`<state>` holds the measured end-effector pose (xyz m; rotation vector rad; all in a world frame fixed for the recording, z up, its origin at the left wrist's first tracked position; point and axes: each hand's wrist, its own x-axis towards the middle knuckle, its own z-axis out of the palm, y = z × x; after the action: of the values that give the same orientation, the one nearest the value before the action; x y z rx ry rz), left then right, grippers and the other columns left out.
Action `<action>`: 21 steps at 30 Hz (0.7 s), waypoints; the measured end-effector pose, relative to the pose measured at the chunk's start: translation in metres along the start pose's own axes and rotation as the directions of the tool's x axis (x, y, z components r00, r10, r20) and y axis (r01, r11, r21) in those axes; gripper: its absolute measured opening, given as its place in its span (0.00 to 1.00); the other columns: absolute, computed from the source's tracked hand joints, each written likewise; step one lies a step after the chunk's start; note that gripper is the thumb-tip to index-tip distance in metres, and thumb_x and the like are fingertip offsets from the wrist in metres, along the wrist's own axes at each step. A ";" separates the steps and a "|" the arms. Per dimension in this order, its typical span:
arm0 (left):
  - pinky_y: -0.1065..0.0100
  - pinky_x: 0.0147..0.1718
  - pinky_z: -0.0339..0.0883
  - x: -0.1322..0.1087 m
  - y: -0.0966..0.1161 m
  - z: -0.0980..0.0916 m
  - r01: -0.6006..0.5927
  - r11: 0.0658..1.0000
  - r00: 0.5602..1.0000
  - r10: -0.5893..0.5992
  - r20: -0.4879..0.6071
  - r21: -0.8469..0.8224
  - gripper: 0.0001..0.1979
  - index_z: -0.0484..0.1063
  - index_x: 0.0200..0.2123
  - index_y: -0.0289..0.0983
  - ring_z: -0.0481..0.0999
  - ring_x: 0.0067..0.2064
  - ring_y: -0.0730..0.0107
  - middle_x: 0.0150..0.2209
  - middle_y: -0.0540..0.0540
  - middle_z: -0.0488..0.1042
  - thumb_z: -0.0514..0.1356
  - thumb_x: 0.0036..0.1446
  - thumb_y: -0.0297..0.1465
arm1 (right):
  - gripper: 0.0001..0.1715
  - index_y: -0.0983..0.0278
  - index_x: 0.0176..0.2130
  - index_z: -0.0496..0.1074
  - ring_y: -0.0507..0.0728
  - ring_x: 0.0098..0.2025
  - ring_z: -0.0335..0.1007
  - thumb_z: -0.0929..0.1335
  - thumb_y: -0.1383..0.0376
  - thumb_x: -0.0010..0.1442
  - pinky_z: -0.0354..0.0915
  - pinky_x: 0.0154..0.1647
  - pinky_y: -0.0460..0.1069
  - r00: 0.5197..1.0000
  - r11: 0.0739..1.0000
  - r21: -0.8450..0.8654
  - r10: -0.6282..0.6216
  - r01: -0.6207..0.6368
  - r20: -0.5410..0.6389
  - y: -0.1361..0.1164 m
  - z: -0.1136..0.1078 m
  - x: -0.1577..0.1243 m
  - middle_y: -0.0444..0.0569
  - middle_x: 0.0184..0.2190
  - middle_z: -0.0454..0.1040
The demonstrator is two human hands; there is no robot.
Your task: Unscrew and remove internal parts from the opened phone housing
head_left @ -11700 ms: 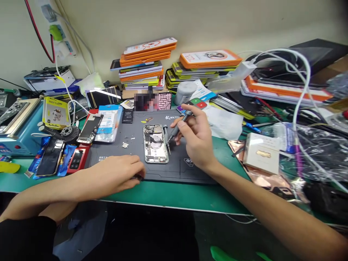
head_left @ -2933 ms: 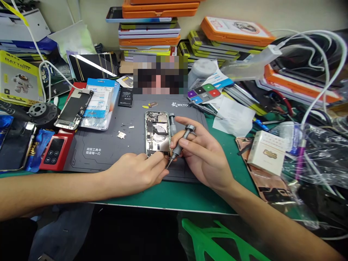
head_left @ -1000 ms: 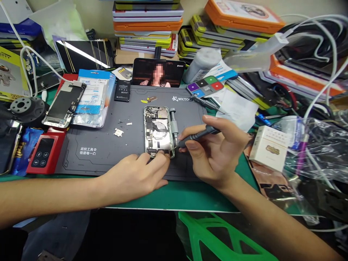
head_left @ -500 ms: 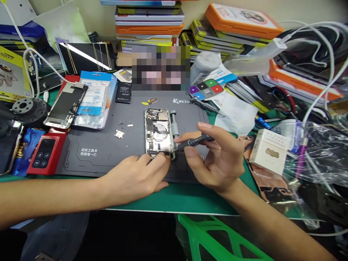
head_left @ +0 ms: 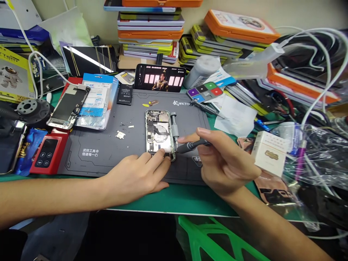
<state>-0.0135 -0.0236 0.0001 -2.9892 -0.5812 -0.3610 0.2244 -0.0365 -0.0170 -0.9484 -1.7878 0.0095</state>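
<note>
An opened phone (head_left: 160, 127) lies on the grey work mat with its inner parts showing. My left hand (head_left: 141, 170) grips its lower end, the fingers bent over the bottom edge and a fingertip on the inside. My right hand (head_left: 225, 156) holds a dark screwdriver (head_left: 189, 146) between thumb and fingers, tilted with its tip end pointing left at the phone's lower right side. Whether the tip touches the phone I cannot tell. Alongside the phone's right edge rests a grey screwdriver-like tool (head_left: 174, 125). Small metal pieces (head_left: 120, 135) lie to the left on the mat.
A detached phone screen (head_left: 69, 107) and a red device (head_left: 49, 152) are on the left. Behind the mat stand a phone playing video (head_left: 160, 78), a black battery (head_left: 125, 94) and stacked boxes (head_left: 150, 34). A white box (head_left: 269, 152), plastic wrap and cables crowd the right.
My right hand has turned and shifted slightly right and down, still holding the screwdriver. A left fingertip has moved a little up the phone. The view has shifted slightly.
</note>
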 end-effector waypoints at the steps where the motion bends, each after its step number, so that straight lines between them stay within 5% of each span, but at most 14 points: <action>1: 0.63 0.29 0.73 0.000 0.000 0.000 0.000 1.000 1.000 0.000 0.000 -0.001 0.25 0.69 0.60 0.30 0.79 0.41 0.62 0.57 0.36 0.75 0.56 0.72 0.45 | 0.32 0.48 0.64 0.71 0.60 0.37 0.81 0.70 0.71 0.65 0.76 0.33 0.57 1.000 1.000 -0.018 -0.001 0.001 -0.011 -0.001 0.000 0.001 0.46 0.44 0.84; 21: 0.64 0.28 0.72 -0.002 0.004 0.003 -0.022 0.997 0.999 0.024 -0.034 0.073 0.25 0.72 0.58 0.29 0.78 0.36 0.64 0.57 0.34 0.75 0.55 0.73 0.45 | 0.32 0.47 0.63 0.72 0.62 0.37 0.81 0.68 0.73 0.65 0.74 0.33 0.59 1.000 1.000 -0.025 0.011 -0.011 -0.009 -0.001 0.000 0.000 0.47 0.41 0.84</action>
<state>-0.0129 -0.0272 -0.0038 -2.9113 -0.5441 -0.3810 0.2236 -0.0368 -0.0168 -0.9742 -1.7782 -0.0100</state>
